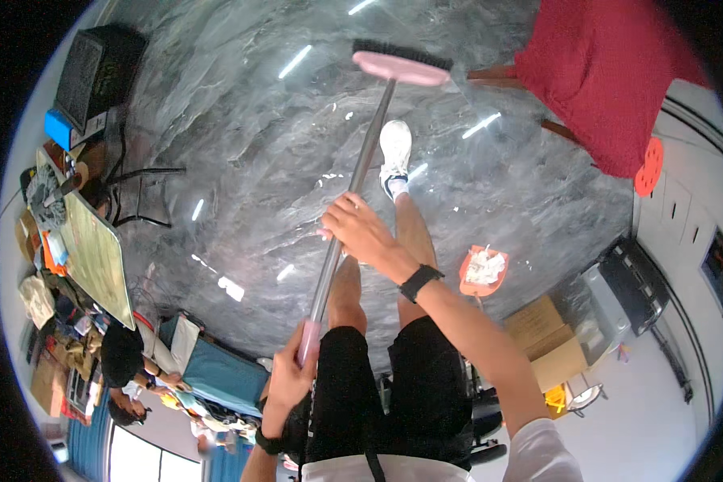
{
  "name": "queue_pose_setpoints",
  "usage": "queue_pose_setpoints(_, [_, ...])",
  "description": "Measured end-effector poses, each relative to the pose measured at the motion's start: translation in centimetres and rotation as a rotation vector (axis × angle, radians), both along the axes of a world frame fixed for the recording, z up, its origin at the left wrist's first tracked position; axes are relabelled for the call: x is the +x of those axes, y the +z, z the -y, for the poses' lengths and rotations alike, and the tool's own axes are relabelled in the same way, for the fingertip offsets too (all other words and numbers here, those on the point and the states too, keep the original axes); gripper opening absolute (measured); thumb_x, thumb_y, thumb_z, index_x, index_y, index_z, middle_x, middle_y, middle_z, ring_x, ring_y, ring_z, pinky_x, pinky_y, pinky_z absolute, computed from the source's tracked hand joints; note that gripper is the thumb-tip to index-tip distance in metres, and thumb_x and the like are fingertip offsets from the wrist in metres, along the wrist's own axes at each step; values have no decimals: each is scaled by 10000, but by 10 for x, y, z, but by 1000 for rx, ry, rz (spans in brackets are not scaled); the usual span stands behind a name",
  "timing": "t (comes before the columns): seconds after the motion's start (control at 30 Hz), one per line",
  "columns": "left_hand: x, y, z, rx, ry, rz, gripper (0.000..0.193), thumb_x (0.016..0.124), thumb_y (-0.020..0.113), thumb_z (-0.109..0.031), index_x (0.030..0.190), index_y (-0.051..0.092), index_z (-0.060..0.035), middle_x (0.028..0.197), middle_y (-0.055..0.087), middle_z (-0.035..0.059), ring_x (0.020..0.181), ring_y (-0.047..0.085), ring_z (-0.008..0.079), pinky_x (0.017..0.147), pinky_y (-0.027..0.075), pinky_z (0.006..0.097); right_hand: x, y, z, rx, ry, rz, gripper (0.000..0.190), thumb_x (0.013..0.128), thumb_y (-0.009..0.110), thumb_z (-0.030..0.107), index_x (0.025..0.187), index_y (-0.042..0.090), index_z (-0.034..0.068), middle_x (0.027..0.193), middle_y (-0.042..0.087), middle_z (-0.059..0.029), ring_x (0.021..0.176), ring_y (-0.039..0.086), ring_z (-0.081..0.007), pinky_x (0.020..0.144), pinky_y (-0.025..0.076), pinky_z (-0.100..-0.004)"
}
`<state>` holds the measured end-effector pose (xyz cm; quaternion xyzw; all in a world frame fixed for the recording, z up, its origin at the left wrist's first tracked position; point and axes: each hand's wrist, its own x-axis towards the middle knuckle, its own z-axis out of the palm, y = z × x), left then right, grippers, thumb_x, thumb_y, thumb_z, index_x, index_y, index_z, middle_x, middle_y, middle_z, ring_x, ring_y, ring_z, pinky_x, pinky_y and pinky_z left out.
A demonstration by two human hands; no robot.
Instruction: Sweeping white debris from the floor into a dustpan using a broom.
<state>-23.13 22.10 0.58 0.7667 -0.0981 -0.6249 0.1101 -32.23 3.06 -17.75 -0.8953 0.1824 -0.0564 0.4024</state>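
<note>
Both hands grip the long grey handle of a broom [367, 147]. My left hand [292, 370] is closed around the pink grip at the handle's lower end, near my thigh. Further up the shaft, my right hand [355, 226] wraps round the bare pole. The pink broom head [402, 66] with dark bristles is at the top of the view, beyond my white shoe [396, 144]. White scraps [331, 176] lie scattered on the grey marbled floor. To the right of my legs, an orange dustpan [464, 271] holds crumpled white pieces.
A red cloth [602, 90] drapes over wooden-legged furniture at upper right. Open cardboard boxes [542, 337] stand at lower right. A table [99, 259] with a metal-legged frame [147, 172] nearby is at left. Another person [123, 361] is beside a blue-green surface [223, 373] at lower left.
</note>
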Motion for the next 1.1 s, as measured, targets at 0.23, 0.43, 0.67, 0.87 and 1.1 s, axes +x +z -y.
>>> queue_pose_setpoints(0.23, [-5,-53,173,-165,432,-285,454,833,480,-75,1260,354,16,701,511,26,527,437,66,431,360,210,9,-35,141,-8,-134,-35,149,721,574,110,606,487,73,625,528,-90,774,508,-268,854,357,-364])
queue_pose_setpoints(0.43, [-1,-41,153,6,889,-513,396,860,507,-189,1221,385,-81,632,407,-44,448,300,10,336,223,145,13,-46,121,103,-112,75,95,661,596,106,630,510,79,629,533,-69,760,518,-247,823,373,-358])
queue_pose_setpoints(0.67, [1,36,100,284,784,-445,290,892,466,-262,1129,432,-99,564,328,-57,392,253,10,326,187,157,6,-10,29,368,347,-105,53,590,633,125,639,613,124,635,552,-58,790,554,-226,807,396,-324])
queue_pose_setpoints(0.87, [13,31,45,130,285,-142,305,876,489,-188,1157,491,-69,540,514,42,362,447,131,358,349,233,17,5,14,267,332,-122,51,624,591,145,628,603,96,650,567,-78,784,566,-233,822,403,-344])
queue_pose_setpoints(1.1, [1,-65,107,-342,-359,623,341,809,555,-183,1124,505,-64,832,588,222,642,575,378,517,458,415,4,-46,108,6,-70,27,34,546,584,38,549,563,65,633,562,-120,735,524,-277,693,406,-379])
